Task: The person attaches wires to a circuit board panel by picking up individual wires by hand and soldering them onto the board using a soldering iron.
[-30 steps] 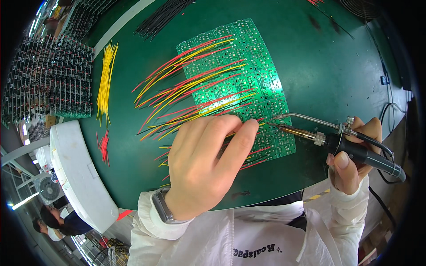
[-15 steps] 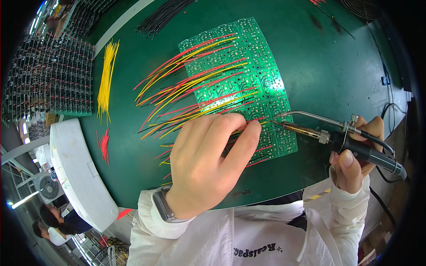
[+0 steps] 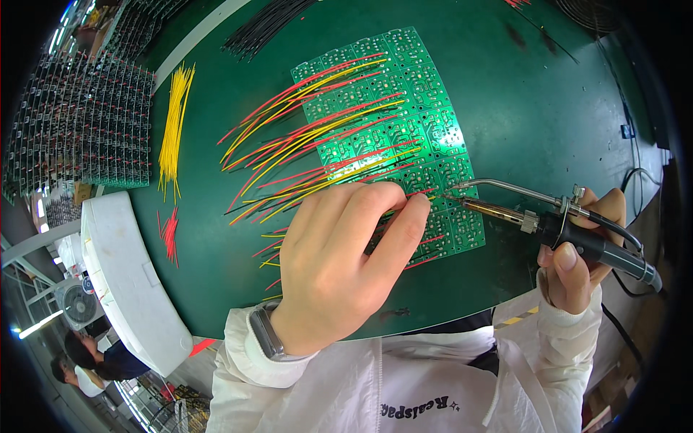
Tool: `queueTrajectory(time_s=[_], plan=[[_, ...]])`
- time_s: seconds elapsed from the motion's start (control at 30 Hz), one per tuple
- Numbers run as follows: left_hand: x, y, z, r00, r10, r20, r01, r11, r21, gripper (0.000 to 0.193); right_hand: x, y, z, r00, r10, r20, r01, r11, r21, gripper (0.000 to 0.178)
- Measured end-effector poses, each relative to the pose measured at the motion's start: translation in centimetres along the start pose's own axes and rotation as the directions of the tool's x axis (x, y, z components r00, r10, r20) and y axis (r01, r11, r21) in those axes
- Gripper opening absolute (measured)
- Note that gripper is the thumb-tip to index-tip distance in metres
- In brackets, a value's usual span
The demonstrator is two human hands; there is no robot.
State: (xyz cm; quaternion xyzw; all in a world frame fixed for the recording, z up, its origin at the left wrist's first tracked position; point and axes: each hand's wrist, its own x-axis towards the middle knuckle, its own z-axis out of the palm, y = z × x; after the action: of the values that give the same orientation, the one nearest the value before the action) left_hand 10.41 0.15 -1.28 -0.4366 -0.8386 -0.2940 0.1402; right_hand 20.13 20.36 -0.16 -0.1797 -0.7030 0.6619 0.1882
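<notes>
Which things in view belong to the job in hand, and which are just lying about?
Job in hand:
soldering iron, in the right hand
green circuit boards
wires lying across them
probably the yellow bundle, red bundle and black bundle

Apparently just lying about:
long white block
background fan

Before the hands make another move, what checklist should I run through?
1. Soldering iron held in the right hand: ok.
2. Iron's metal tip clear of the left hand: ok, though the gap looks small.
3. Circuit board panel lying on the green table: ok.
4. Coloured wires laid across the panel: ok.
5. Yellow wire bundle apart from the iron: ok, left of the panel.
6. Iron hot: cannot tell from the picture.
</notes>
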Motion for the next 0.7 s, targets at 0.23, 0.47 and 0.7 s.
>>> queueTrajectory(time_s=[0.23, 0.47, 0.7], plan=[[0.5, -0.1, -1.4, 0.998, -0.041, 0.052, 0.042, 0.999, -0.018, 0.028, 0.0, -0.1, 0.0, 1.0, -0.028, 0.005, 0.028, 0.999, 0.047, 0.048], [-0.5, -13.4, -9.6, 0.849, -0.511, -0.137, 0.528, 0.805, 0.27, 0.022, 0.0, 0.1, -0.2, 0.997, -0.066, 0.039, 0.063, 0.996, 0.058, 0.047], [-0.3, -18.8, -8.8, 0.825, -0.561, -0.075, 0.564, 0.806, 0.179, 0.018, 0.3, 0.2, -0.3, 0.995, -0.09, 0.04, 0.087, 0.994, 0.067, 0.044]])
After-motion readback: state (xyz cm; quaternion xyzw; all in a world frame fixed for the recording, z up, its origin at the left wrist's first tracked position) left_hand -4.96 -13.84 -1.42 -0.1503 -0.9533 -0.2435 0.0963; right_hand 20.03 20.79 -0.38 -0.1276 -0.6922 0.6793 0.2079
